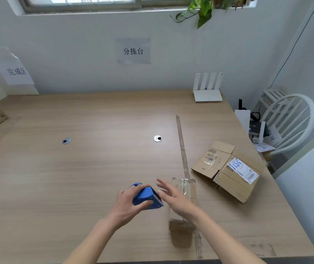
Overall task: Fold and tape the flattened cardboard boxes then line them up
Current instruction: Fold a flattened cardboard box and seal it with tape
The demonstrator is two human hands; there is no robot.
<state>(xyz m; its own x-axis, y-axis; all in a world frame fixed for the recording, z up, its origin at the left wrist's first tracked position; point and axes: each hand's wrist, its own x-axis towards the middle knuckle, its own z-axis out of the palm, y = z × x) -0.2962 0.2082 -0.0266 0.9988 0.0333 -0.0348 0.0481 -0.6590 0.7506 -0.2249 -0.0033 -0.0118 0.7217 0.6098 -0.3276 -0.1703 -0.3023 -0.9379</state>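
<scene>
Head view: two cardboard boxes (pixel 228 168), one tape dispenser (pixel 146 197).

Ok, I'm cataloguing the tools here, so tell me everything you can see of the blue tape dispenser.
The blue tape dispenser looks like matte plastic, wedge-shaped, with a rounded part at its far end and a pale, thin cutting edge on its right side. The left hand grips it, thumb on its near face, above the table. The right hand is beside that edge, fingers spread.

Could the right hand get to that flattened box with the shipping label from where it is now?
Probably yes. The right hand is open and holds nothing, and the flattened box lies on the table to its right with only bare tabletop between them. The left hand holds the blue tape dispenser.
</scene>
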